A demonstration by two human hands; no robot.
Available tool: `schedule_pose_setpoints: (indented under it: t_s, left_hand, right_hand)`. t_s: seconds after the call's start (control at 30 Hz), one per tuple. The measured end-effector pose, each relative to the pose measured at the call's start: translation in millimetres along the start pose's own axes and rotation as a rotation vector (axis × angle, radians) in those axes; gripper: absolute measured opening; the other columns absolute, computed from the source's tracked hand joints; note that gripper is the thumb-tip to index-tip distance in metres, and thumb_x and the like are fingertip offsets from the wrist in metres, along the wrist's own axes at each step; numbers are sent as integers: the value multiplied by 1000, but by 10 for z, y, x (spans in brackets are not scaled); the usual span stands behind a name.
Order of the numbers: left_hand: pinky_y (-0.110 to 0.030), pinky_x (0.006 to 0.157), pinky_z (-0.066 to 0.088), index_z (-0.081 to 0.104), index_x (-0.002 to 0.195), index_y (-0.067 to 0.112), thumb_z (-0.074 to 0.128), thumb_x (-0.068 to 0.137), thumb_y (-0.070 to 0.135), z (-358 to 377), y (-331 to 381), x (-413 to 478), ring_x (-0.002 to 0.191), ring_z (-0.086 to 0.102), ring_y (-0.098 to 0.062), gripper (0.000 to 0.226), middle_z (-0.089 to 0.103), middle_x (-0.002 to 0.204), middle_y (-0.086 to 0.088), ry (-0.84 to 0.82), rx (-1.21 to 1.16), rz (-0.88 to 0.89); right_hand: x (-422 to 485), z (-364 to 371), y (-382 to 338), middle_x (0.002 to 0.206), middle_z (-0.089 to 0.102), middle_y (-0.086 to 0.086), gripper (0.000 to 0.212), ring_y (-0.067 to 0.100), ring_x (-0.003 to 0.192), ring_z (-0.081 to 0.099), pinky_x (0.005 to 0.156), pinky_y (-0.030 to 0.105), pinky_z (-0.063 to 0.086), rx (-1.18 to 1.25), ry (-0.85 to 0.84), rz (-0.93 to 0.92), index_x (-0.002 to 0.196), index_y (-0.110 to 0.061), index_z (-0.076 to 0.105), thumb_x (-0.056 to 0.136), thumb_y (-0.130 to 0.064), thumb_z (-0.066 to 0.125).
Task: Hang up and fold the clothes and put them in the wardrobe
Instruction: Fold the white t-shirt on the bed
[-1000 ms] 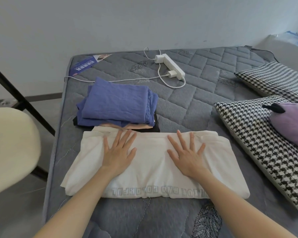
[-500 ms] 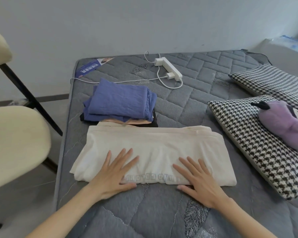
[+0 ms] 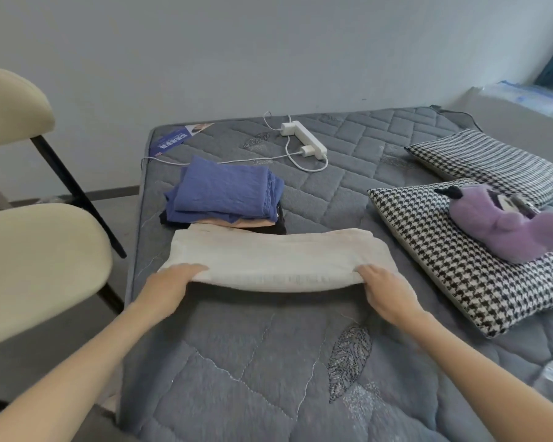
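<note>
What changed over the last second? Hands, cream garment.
The left hand and right hand slid back from lying flat on the cream garment to its near edge. They now grip that edge at its two ends and lift it off the mattress. The folded stack, power strip, pillows and plush stayed put.

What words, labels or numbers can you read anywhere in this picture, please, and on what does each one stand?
On the blue leaflet at the far left corner of the mattress: white characters, too blurred to read.
On the cream folded garment: a row of pale letters along its near edge, too faint and blurred to read.
On the white power strip: no text visible.
Nothing legible anywhere.
</note>
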State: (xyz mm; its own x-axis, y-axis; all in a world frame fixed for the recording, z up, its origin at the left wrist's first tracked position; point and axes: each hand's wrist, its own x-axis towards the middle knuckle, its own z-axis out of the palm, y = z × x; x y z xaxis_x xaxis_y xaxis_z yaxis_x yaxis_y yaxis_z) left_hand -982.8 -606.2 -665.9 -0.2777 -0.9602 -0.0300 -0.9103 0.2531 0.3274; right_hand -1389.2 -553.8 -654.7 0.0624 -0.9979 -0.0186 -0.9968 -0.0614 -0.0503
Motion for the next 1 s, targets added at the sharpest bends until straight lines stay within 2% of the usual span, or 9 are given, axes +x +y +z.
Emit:
schedule_pose_setpoints:
  t_s: [0.1, 0.17, 0.33, 0.47, 0.53, 0.6, 0.77, 0.87, 1.0]
  left_hand:
    - [-35, 80, 44, 65, 120, 24, 49, 88, -4, -714, 131, 190, 105, 61, -30, 45, 66, 119, -6, 381, -111, 18]
    - [-35, 75, 43, 67, 112, 22, 51, 85, -4, -1145, 200, 254, 97, 62, -28, 40, 69, 109, -4, 481, -185, 60]
    - [-29, 63, 39, 69, 96, 17, 51, 88, -1, -1671, 303, 249, 88, 59, -23, 27, 67, 87, -2, 263, -134, 39]
    - [-40, 82, 48, 68, 100, 15, 46, 88, -5, -1658, 286, 173, 99, 61, -31, 32, 69, 99, -11, 113, -34, -1]
    - [-45, 84, 49, 67, 104, 21, 43, 88, -3, -1584, 308, 147, 101, 59, -34, 37, 68, 105, -11, 141, 8, -49]
    - [-44, 82, 48, 66, 110, 27, 43, 85, -3, -1514, 347, 119, 104, 58, -35, 45, 67, 111, -10, 252, 17, -56]
    - [-38, 79, 45, 68, 107, 34, 46, 79, -5, -1415, 361, -7, 105, 59, -28, 53, 68, 113, 2, 431, -41, 140]
    - [-39, 88, 43, 65, 122, 26, 43, 78, -17, -1111, 255, -145, 115, 55, -32, 65, 62, 123, -12, 298, 37, 141]
    - [-29, 110, 25, 48, 140, 17, 41, 88, -10, -421, 194, -523, 137, 37, -24, 59, 38, 150, -6, -12, -14, 94]
  right_hand:
    - [118, -631, -123, 92, 64, 6, 14, 31, 84, 60, 63, 37, 40, 118, 493, 66, 95, -11, 60, 86, -4, 53]
    - [195, -1048, -169, 82, 61, 9, 8, 32, 75, 57, 60, 33, 31, 159, 678, 146, 83, -12, 56, 84, -4, 52]
    - [341, -1623, -167, 93, 65, 15, 17, 38, 89, 59, 64, 36, 32, 164, 416, 239, 82, -18, 56, 88, -12, 42]
    - [333, -1563, -190, 102, 65, 15, 24, 38, 95, 60, 67, 37, 36, 121, 237, 206, 94, -20, 63, 88, -11, 42]
    - [330, -1511, -175, 101, 65, 15, 28, 37, 93, 61, 65, 36, 36, 121, 259, 203, 100, -18, 66, 88, -9, 42]
    - [312, -1505, -153, 94, 65, 13, 21, 37, 87, 60, 61, 35, 34, 146, 356, 178, 87, -17, 61, 88, -7, 43]
    - [148, -1442, -53, 85, 61, 8, 17, 33, 83, 56, 59, 35, 33, 101, 564, 85, 78, -16, 54, 82, 0, 51]
    - [-109, -1070, -8, 86, 68, 7, 21, 29, 85, 61, 63, 32, 35, -6, 519, 102, 87, -18, 68, 77, 0, 61]
    - [-577, -286, -15, 95, 70, 4, 36, 23, 90, 65, 79, 32, 48, -35, 194, 160, 106, -21, 70, 86, 1, 50]
